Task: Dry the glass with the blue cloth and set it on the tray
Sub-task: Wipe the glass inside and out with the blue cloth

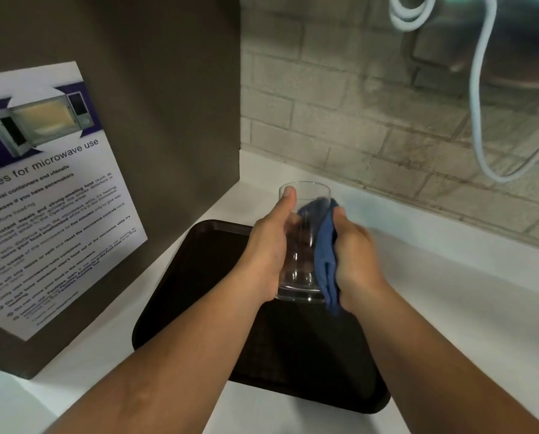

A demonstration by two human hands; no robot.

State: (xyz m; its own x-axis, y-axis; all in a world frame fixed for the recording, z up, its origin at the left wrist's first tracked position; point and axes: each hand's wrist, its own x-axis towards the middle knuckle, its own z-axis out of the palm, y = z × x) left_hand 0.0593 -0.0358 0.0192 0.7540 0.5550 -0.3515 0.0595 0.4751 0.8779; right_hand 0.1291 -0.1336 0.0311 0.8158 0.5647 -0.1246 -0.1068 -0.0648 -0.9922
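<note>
A clear drinking glass (301, 245) is held upright in the air above the far part of a dark brown tray (199, 277). My left hand (269, 249) grips the glass from its left side, thumb near the rim. My right hand (356, 255) holds a blue cloth (324, 255) against the right side of the glass. Part of the cloth shows through the glass near its top. The tray lies flat on the white counter (450, 292) with nothing else on it.
A dark cabinet side (168, 104) with a microwave-use notice (42, 198) stands close on the left. A brick wall (371, 104) runs behind the counter. A white cable (478, 104) hangs down at the upper right.
</note>
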